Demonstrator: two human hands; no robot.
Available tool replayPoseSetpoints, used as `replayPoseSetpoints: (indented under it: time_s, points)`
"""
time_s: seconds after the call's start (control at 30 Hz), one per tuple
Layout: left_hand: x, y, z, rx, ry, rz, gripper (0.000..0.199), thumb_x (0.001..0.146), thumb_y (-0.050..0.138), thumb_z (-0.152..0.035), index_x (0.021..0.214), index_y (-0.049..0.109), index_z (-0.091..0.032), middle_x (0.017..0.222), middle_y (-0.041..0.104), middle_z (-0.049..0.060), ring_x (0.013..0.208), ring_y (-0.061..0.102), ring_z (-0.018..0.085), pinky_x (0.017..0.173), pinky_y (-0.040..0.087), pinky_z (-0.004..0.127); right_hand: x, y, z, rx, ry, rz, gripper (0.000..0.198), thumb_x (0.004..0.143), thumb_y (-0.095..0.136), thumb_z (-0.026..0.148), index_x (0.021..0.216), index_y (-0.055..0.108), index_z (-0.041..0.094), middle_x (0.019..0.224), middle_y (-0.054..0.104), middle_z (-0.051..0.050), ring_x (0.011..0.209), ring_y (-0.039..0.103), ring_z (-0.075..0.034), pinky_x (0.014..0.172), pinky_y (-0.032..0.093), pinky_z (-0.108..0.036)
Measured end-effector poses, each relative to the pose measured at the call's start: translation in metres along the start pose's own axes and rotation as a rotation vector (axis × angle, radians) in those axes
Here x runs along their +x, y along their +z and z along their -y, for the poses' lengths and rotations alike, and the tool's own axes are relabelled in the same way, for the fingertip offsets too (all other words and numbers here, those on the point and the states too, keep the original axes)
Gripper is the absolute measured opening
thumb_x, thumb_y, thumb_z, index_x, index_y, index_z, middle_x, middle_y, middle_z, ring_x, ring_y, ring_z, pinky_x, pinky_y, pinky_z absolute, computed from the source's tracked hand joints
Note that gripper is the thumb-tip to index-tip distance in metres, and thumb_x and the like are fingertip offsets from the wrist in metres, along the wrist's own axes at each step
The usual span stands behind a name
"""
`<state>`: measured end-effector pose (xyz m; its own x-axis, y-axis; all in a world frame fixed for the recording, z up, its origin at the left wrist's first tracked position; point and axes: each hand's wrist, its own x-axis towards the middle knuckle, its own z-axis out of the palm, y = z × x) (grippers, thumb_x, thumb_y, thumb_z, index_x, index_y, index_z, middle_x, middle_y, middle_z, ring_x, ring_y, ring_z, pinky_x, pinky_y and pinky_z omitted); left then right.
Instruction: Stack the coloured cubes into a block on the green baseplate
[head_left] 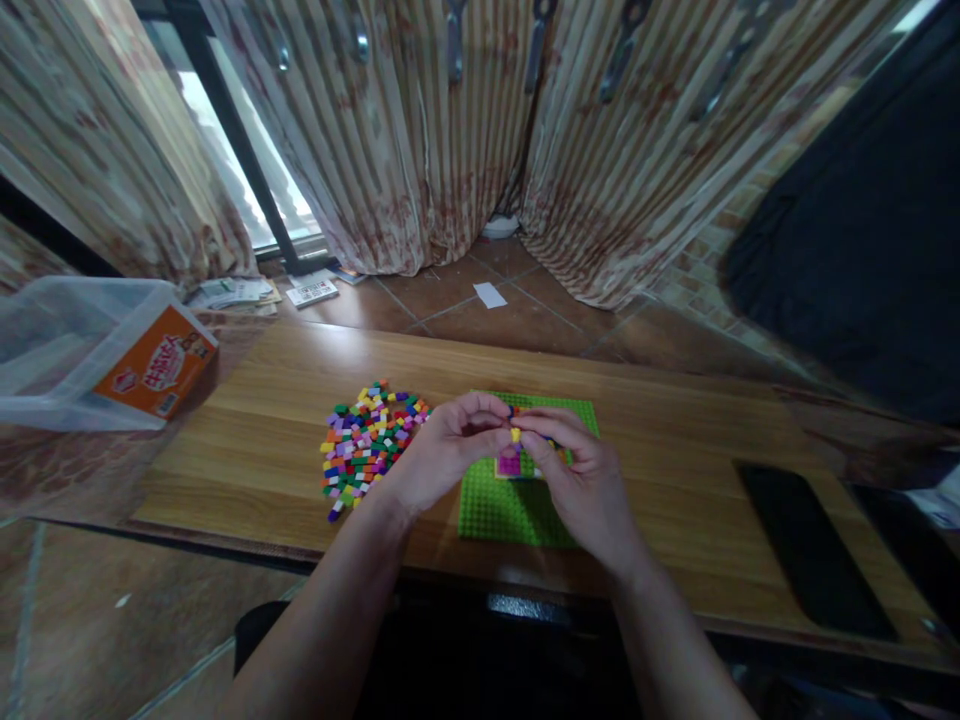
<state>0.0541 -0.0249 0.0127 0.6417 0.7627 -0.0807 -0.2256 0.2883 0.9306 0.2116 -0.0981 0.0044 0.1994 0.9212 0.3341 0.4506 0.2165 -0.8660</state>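
Note:
A green studded baseplate (487, 515) lies on the wooden table. Above it, my left hand (457, 440) and my right hand (581, 475) meet with fingers closed. A tiny yellow toy brick (516, 436) is pinched between the two thumbs and fingertips. Just below the fingertips, magenta bricks (508, 466) sit on the baseplate in a block with a pale edge. More coloured bricks on the plate are partly hidden behind my hands. To the left of my left hand spreads a loose pile of small multicoloured bricks (367, 450).
A clear plastic bin (82, 300) with an orange label stands at the table's left end. A black phone-like slab (810, 545) lies on the table (667, 430) at the right. Beyond the far edge are a tiled floor, papers (311, 290) and patterned curtains (450, 180).

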Motion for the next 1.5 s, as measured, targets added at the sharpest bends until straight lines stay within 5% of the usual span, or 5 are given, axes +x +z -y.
replayPoseSetpoints:
  time_s: [0.3, 0.57, 0.93, 1.23, 1.5]
  points:
    - [0.003, 0.007, 0.002, -0.01, -0.019, -0.009, 0.026, 0.073, 0.077, -0.028, 0.09, 0.064, -0.014, 0.079, 0.068, 0.001, 0.07, 0.062, 0.011, 0.071, 0.048, 0.025, 0.001, -0.01, 0.0, 0.133, 0.07, -0.034, 0.009, 0.085, 0.07, 0.036, 0.088, 0.077, 0.031, 0.106, 0.07, -0.003, 0.103, 0.065, -0.022, 0.094, 0.051, -0.042]
    - [0.013, -0.013, 0.017, 0.332, -0.01, -0.271, 0.006, 0.075, 0.064, -0.019, 0.071, 0.064, -0.015, 0.062, 0.06, -0.003, 0.059, 0.053, 0.009, 0.059, 0.04, 0.022, 0.002, -0.03, -0.029, -0.122, 0.106, -0.061, 0.005, 0.078, 0.076, 0.035, 0.081, 0.079, 0.032, 0.11, 0.069, -0.004, 0.108, 0.063, -0.027, 0.101, 0.043, -0.053]
    - [0.01, -0.009, 0.02, 0.525, -0.053, -0.164, 0.011, 0.077, 0.062, -0.021, 0.079, 0.069, -0.013, 0.072, 0.064, 0.001, 0.066, 0.053, 0.012, 0.06, 0.041, 0.023, -0.003, -0.013, -0.031, -0.213, 0.147, -0.069, 0.009, 0.073, 0.078, 0.041, 0.076, 0.08, 0.033, 0.132, 0.062, -0.005, 0.129, 0.049, -0.033, 0.109, 0.032, -0.058]
    - [0.009, -0.009, 0.024, 0.58, -0.056, -0.13, 0.012, 0.08, 0.058, -0.018, 0.081, 0.069, -0.012, 0.071, 0.063, 0.001, 0.063, 0.051, 0.012, 0.058, 0.039, 0.022, -0.001, -0.007, -0.043, -0.062, 0.25, -0.095, 0.025, 0.067, 0.081, 0.044, 0.084, 0.076, 0.027, 0.123, 0.066, -0.008, 0.128, 0.052, -0.031, 0.109, 0.034, -0.052]
    - [0.008, -0.006, 0.023, 0.598, -0.052, -0.142, 0.011, 0.079, 0.059, -0.016, 0.08, 0.069, -0.012, 0.072, 0.066, 0.001, 0.065, 0.055, 0.013, 0.061, 0.042, 0.023, -0.001, -0.005, -0.046, 0.041, 0.323, -0.051, 0.033, 0.066, 0.08, 0.045, 0.09, 0.069, 0.025, 0.101, 0.07, -0.004, 0.097, 0.064, -0.024, 0.089, 0.048, -0.042]
